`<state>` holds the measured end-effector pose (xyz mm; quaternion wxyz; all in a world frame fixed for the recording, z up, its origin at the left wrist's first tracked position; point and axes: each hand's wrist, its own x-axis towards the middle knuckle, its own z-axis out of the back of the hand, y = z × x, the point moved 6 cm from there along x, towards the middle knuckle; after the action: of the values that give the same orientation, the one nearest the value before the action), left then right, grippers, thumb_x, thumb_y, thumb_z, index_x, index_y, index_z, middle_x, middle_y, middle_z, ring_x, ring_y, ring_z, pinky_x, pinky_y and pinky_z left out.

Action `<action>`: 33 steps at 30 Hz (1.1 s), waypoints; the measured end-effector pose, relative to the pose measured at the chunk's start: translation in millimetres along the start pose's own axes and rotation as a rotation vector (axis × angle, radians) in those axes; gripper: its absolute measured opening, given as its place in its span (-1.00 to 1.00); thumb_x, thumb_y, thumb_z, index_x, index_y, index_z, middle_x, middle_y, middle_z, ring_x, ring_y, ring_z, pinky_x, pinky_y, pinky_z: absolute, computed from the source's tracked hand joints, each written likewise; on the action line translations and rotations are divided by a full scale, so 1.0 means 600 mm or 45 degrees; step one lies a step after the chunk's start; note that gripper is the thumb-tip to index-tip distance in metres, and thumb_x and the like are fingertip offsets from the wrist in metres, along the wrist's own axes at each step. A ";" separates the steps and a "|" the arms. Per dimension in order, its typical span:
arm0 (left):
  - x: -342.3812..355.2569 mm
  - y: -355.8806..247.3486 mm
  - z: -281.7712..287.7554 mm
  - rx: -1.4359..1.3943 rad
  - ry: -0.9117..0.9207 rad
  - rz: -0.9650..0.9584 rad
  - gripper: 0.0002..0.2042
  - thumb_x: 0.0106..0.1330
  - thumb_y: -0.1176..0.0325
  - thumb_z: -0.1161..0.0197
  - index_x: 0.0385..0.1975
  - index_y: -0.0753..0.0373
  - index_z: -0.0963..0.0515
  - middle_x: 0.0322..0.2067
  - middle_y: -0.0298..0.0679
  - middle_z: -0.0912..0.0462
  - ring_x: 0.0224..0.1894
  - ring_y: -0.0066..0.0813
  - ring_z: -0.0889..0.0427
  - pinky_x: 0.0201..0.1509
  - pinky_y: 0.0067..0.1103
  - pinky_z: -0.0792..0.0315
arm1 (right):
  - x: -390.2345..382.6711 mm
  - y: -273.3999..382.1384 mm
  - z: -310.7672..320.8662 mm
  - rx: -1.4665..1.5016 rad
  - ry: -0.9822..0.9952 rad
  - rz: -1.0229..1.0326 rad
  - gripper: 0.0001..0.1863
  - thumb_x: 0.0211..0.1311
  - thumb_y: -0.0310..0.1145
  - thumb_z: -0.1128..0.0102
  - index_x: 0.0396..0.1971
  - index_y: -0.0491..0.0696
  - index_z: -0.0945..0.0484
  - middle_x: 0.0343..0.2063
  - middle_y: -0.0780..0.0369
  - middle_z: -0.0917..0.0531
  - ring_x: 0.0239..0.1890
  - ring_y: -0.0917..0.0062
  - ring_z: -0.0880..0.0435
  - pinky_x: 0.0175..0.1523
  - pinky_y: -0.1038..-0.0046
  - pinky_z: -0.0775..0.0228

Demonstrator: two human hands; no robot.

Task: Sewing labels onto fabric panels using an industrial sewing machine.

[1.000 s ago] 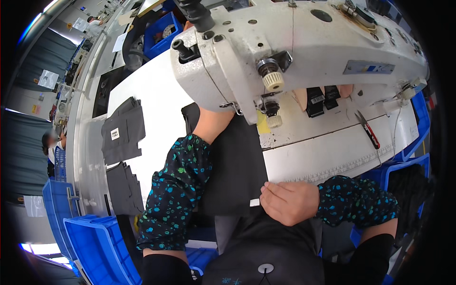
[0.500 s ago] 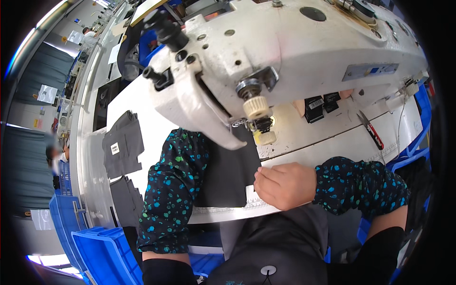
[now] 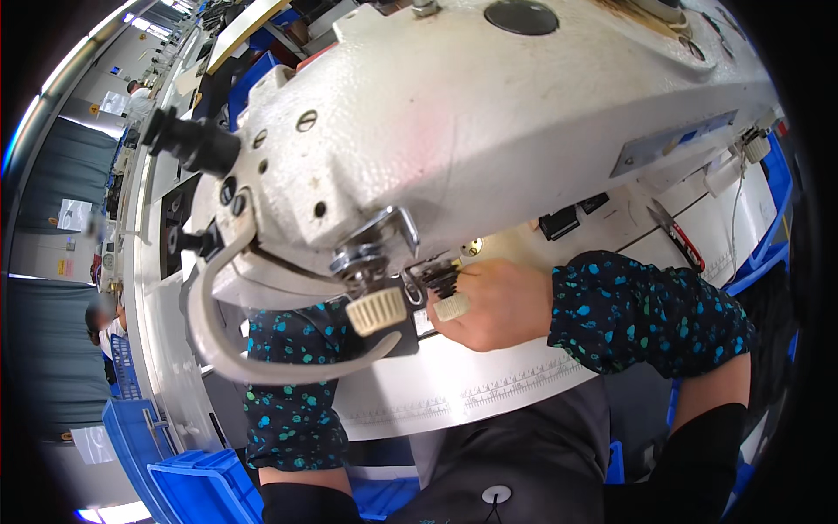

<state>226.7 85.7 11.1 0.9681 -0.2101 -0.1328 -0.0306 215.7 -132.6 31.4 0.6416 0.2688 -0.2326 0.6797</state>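
A white sewing machine (image 3: pixel 489 113) fills the upper middle of the view. My right hand (image 3: pixel 499 307) is beside its needle area, fingers curled closed at the edge of a dark grey cloth (image 3: pixel 403 341); a ribbed cream knob hides part of the fingertips. Most of the cloth lies out of sight under the machine head. My left forearm, in a dark sleeve cover with blue-green spots (image 3: pixel 292 415), reaches up behind the machine's curved lever (image 3: pixel 214 323). The left hand itself is hidden there.
Red-handled thread snips (image 3: pixel 679 236) lie on the white table (image 3: pixel 489 389) at right, near small black labels (image 3: pixel 560 222). Blue bins (image 3: pixel 205 480) stand at lower left. Other people sit farther off at left, one by a blue basket (image 3: pixel 124 362).
The machine looms larger and lower in view as my head has leaned in. My right hand has moved forward and left, close to the needle area, and the cloth has gone farther under the machine.
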 end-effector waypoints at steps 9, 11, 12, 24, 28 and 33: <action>0.001 -0.002 0.002 -0.001 -0.007 -0.023 -0.74 0.23 0.38 -0.32 -0.08 0.20 -0.67 -0.11 -0.13 -0.71 0.02 -0.07 -0.65 0.12 -0.24 -0.48 | 0.005 -0.017 -0.014 0.073 0.071 -0.139 -0.91 -0.07 -0.38 -0.22 -0.58 -0.07 -0.62 -0.46 0.23 -0.58 -0.31 0.40 -0.63 -0.25 0.42 -0.56; 0.003 -0.003 -0.001 -0.006 -0.020 -0.039 -0.74 0.22 0.38 -0.33 -0.09 0.20 -0.67 -0.11 -0.13 -0.71 0.02 -0.07 -0.65 0.12 -0.24 -0.47 | 0.002 -0.016 -0.010 0.066 0.081 -0.109 -0.90 -0.06 -0.37 -0.23 -0.59 -0.07 -0.61 -0.43 0.22 -0.59 -0.29 0.38 -0.63 -0.21 0.39 -0.56; 0.004 -0.004 -0.002 -0.010 -0.025 -0.047 -0.74 0.22 0.39 -0.33 -0.09 0.20 -0.67 -0.11 -0.13 -0.71 0.02 -0.07 -0.65 0.12 -0.23 -0.47 | 0.002 -0.016 -0.005 0.061 0.064 -0.112 -0.90 -0.05 -0.36 -0.23 -0.59 -0.07 -0.61 -0.41 0.21 -0.59 -0.28 0.38 -0.63 -0.19 0.37 -0.56; -0.006 -0.039 -0.027 -0.020 -0.119 -0.161 -0.74 0.16 0.39 -0.38 -0.13 0.18 -0.70 -0.14 -0.13 -0.72 0.02 -0.05 -0.64 0.13 -0.21 -0.46 | -0.001 -0.025 0.010 0.231 0.216 -0.338 -0.86 0.11 -0.28 -0.37 -0.48 -0.04 -0.69 -0.51 0.21 -0.49 -0.27 0.31 -0.53 -0.14 0.29 -0.41; -0.004 -0.041 -0.036 0.003 -0.134 -0.161 -0.74 0.16 0.39 -0.39 -0.12 0.19 -0.68 -0.12 -0.13 -0.71 0.04 -0.03 -0.62 0.16 -0.18 -0.42 | -0.004 -0.023 0.008 0.168 0.208 -0.302 -0.84 0.15 -0.25 -0.38 -0.35 -0.01 -0.74 -0.51 0.22 -0.51 -0.28 0.32 -0.53 -0.14 0.29 -0.39; 0.024 -0.015 -0.050 -0.067 -0.200 -0.179 -0.67 0.21 0.36 -0.37 -0.01 0.19 -0.61 -0.05 -0.14 -0.67 0.11 -0.09 -0.58 0.23 -0.22 -0.34 | -0.010 -0.039 -0.007 0.063 0.171 -0.349 -0.72 0.12 -0.17 -0.44 -0.31 -0.07 -0.72 -0.54 0.18 -0.52 -0.31 0.27 -0.53 -0.15 0.25 -0.38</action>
<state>246.9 65.0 -7.9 0.9444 -0.2272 -0.2219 -0.0854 239.1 -132.4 23.6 0.7357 0.2678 -0.1336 0.6076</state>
